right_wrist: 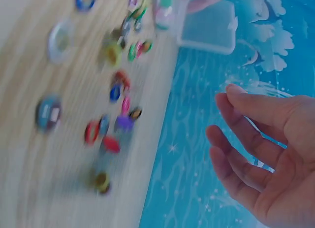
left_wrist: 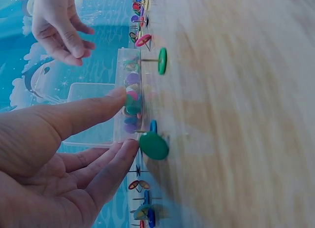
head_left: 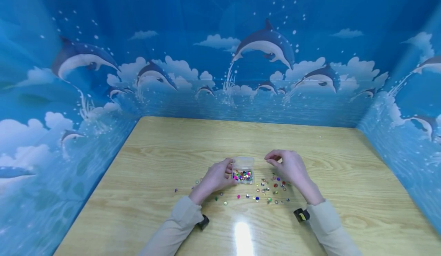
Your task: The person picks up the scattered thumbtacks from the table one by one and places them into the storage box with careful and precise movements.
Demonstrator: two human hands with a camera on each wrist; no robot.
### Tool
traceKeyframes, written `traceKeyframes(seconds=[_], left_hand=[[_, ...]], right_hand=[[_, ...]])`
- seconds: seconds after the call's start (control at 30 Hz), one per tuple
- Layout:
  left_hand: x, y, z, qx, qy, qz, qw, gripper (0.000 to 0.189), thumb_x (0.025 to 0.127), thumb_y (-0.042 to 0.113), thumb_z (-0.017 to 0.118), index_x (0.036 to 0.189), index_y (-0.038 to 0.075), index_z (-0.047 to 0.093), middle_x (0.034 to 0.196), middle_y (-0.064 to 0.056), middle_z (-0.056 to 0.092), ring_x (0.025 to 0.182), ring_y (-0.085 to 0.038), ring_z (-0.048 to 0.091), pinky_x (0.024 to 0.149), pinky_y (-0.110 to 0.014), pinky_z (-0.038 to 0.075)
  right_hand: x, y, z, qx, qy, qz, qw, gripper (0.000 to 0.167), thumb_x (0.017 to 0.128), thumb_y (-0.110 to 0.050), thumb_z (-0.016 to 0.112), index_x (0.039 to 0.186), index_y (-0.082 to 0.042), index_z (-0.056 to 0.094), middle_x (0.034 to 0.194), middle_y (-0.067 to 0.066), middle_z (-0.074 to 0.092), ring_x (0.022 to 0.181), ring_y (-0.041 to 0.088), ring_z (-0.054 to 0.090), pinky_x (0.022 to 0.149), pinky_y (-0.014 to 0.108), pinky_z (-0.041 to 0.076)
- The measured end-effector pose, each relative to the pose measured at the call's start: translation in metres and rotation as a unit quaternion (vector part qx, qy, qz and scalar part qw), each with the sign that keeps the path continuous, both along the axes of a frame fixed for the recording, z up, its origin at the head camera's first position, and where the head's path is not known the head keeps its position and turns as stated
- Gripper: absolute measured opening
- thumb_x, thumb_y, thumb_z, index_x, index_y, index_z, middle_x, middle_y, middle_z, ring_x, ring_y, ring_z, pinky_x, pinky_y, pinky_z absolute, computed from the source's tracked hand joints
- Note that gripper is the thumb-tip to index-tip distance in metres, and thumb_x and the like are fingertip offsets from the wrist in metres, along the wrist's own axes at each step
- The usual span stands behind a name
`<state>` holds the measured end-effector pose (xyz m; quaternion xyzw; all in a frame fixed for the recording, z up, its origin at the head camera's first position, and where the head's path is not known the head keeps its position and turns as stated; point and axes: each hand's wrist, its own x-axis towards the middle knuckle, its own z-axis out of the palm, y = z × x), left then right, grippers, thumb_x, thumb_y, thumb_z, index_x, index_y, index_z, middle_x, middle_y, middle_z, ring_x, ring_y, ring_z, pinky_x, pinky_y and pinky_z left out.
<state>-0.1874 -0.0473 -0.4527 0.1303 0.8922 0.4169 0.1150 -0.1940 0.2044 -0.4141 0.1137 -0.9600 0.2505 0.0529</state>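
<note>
On the pale wood-grain worktop [head_left: 165, 152], a small dark thumbtack [head_left: 175, 190] is lying between 8 and 9 o'clock from the bare left hand [head_left: 216, 176]. That grip is holding the small rectangular clear-plastic box [left_wrist: 123, 73] by its left side. The box is standing at the hand's 3 o'clock, its translucent lid [head_left: 243, 162] rising at 12 o'clock, and is containing multicoloured round-headed thumbtacks [head_left: 242, 176]. Loose ones are lying toward 4 o'clock. At 3 o'clock, the bare right hand [head_left: 290, 166] is hovering, fingers loosely bending, nothing visible in its grip.
</note>
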Motion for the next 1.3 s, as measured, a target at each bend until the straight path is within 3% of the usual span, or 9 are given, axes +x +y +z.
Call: traceKeyframes(seconds=[0.27, 0.4, 0.77, 1.07, 1.3], left_hand=[[0.0, 0.0, 0.001, 0.002, -0.004, 0.003, 1.0, 0.075, 0.078, 0.011, 0.087, 0.143, 0.003, 0.05, 0.123, -0.014, 0.066, 0.105, -0.028, 0.067, 0.094, -0.038, 0.059], [-0.001, 0.0, 0.0, 0.0, -0.004, 0.005, 1.0, 0.075, 0.078, 0.011, 0.087, 0.143, 0.003, 0.05, 0.122, -0.013, 0.066, 0.104, -0.028, 0.067, 0.094, -0.038, 0.059], [-0.001, 0.001, -0.001, -0.004, -0.009, 0.008, 0.9999, 0.074, 0.078, 0.012, 0.087, 0.142, 0.004, 0.051, 0.123, -0.013, 0.066, 0.105, -0.027, 0.067, 0.094, -0.038, 0.059], [-0.001, 0.0, -0.001, -0.006, -0.009, 0.01, 0.9999, 0.075, 0.078, 0.012, 0.087, 0.143, 0.005, 0.051, 0.122, -0.012, 0.066, 0.104, -0.027, 0.067, 0.093, -0.037, 0.059], [-0.001, 0.0, 0.0, -0.005, -0.008, 0.007, 0.9999, 0.075, 0.078, 0.012, 0.087, 0.143, 0.004, 0.051, 0.122, -0.012, 0.066, 0.105, -0.027, 0.067, 0.093, -0.037, 0.059]], right_hand=[[-0.001, 0.013, -0.01, 0.066, -0.005, 0.034, 0.9973, 0.008, 0.084, -0.008, 0.079, 0.092, -0.011, 0.077, 0.083, 0.003, 0.075, 0.067, 0.011, 0.063, 0.062, 0.03, 0.056], [0.0, 0.016, -0.018, 0.076, -0.02, 0.047, 0.9958, 0.008, 0.081, -0.009, 0.082, 0.087, -0.012, 0.077, 0.078, -0.001, 0.073, 0.061, 0.007, 0.06, 0.056, 0.025, 0.052], [-0.003, 0.019, -0.027, 0.096, -0.016, 0.032, 0.9947, 0.008, 0.08, -0.007, 0.083, 0.084, -0.013, 0.078, 0.079, 0.001, 0.074, 0.06, 0.008, 0.058, 0.054, 0.024, 0.049], [-0.002, 0.013, -0.023, 0.055, -0.004, 0.034, 0.9979, 0.006, 0.085, -0.006, 0.079, 0.09, -0.009, 0.077, 0.079, 0.005, 0.075, 0.058, 0.007, 0.059, 0.047, 0.02, 0.046], [0.005, -0.012, -0.013, 0.0, -0.002, 0.048, 0.9988, 0.008, 0.086, -0.008, 0.077, 0.092, -0.013, 0.077, 0.078, -0.002, 0.073, 0.062, 0.005, 0.059, 0.052, 0.021, 0.049]])
